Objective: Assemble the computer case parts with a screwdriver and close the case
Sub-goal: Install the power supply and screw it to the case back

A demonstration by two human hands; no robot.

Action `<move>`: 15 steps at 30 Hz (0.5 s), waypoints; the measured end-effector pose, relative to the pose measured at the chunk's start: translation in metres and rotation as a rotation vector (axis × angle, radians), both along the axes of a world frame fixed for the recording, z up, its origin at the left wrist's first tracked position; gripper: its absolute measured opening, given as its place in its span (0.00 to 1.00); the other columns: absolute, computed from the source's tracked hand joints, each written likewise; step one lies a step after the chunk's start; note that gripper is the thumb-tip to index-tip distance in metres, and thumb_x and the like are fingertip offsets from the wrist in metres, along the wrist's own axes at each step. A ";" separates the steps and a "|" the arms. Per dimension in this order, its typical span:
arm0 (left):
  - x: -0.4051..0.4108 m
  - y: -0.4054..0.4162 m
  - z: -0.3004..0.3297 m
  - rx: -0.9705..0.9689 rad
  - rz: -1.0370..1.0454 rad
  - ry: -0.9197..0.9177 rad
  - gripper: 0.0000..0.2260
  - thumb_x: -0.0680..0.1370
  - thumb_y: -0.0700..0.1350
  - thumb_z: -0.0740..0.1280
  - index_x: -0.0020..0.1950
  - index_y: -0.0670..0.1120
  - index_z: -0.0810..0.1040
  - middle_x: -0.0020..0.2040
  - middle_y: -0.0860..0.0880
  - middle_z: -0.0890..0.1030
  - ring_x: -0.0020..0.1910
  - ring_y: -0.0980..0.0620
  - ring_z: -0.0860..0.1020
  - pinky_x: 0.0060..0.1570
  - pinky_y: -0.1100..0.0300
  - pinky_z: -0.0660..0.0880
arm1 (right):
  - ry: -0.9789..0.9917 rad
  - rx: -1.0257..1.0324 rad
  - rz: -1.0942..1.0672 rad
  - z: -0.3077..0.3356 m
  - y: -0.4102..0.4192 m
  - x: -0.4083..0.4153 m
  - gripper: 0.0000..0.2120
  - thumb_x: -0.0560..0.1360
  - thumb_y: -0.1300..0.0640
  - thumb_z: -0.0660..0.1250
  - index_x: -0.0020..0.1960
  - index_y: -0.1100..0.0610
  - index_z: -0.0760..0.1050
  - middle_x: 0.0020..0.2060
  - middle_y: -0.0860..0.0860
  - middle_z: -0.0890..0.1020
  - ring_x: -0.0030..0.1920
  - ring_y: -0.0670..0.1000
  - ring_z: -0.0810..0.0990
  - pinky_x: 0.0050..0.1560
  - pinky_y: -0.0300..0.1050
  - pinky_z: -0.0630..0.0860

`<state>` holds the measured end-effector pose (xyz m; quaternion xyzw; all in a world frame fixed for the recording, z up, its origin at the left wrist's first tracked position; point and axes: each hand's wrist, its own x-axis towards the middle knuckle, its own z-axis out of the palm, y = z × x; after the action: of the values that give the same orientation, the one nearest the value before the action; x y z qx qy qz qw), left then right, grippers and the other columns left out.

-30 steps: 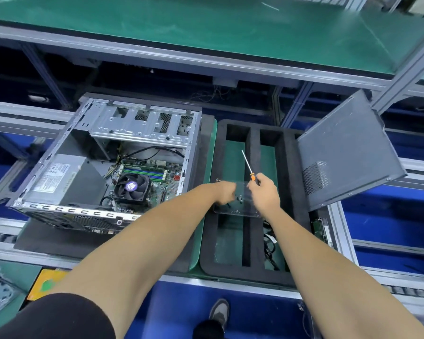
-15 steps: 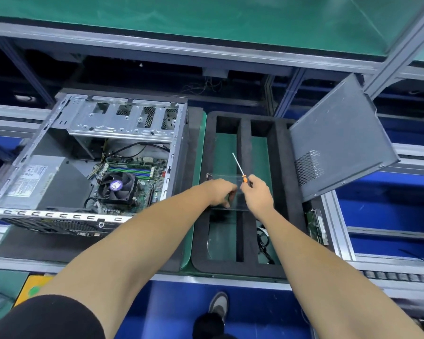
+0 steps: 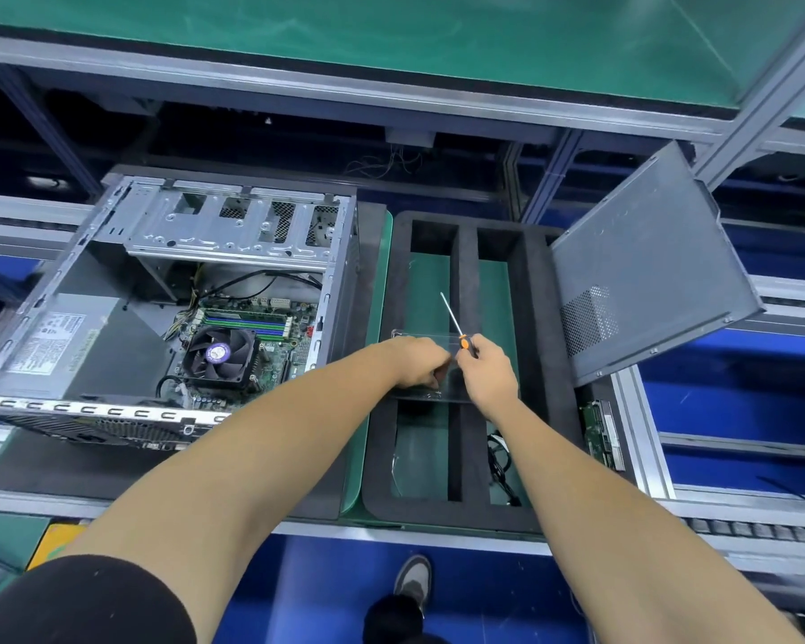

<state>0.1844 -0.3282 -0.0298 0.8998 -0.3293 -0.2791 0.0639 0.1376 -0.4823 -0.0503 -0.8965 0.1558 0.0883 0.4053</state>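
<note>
Head view: both hands remain over the clear plastic box in the black foam tray, unmoved; right hand grips the orange-collared screwdriver, left hand curled, pinching inside, contents unclear.

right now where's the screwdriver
In the head view the screwdriver is right of centre, gripped by the right hand, its shaft pointing away over the black foam tray.

Nothing legible is showing: the white label on the power supply is carrying print too blurred to read, and the fan's purple sticker is likewise unreadable.
</note>
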 end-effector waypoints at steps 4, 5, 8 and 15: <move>0.009 0.007 0.002 -0.027 0.048 0.031 0.06 0.79 0.42 0.66 0.54 0.49 0.79 0.50 0.53 0.80 0.48 0.50 0.77 0.42 0.57 0.69 | -0.006 0.003 0.007 -0.002 -0.001 0.000 0.11 0.80 0.54 0.59 0.38 0.52 0.65 0.31 0.47 0.72 0.32 0.51 0.66 0.34 0.46 0.63; 0.011 0.008 0.003 -0.015 0.051 0.035 0.05 0.78 0.42 0.67 0.52 0.51 0.79 0.49 0.55 0.79 0.46 0.51 0.77 0.41 0.57 0.69 | -0.008 0.002 0.006 -0.002 -0.001 0.001 0.12 0.80 0.55 0.59 0.38 0.52 0.65 0.31 0.47 0.72 0.32 0.51 0.66 0.34 0.46 0.63; 0.018 0.010 0.006 0.025 0.028 0.078 0.09 0.76 0.40 0.72 0.46 0.54 0.77 0.48 0.58 0.79 0.48 0.51 0.77 0.45 0.54 0.74 | -0.008 -0.004 0.009 -0.003 -0.001 0.002 0.11 0.80 0.55 0.59 0.39 0.52 0.66 0.31 0.48 0.73 0.31 0.51 0.67 0.34 0.46 0.64; 0.033 0.019 0.020 0.107 0.065 0.041 0.10 0.73 0.38 0.76 0.47 0.52 0.81 0.39 0.59 0.72 0.42 0.50 0.75 0.35 0.59 0.66 | -0.001 -0.025 0.008 -0.004 0.000 0.004 0.09 0.79 0.55 0.60 0.40 0.53 0.67 0.33 0.49 0.76 0.32 0.51 0.68 0.34 0.46 0.65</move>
<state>0.2178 -0.3092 -0.0096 0.9062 -0.2830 -0.3125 0.0313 0.1415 -0.4828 -0.0540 -0.9022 0.1532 0.0877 0.3935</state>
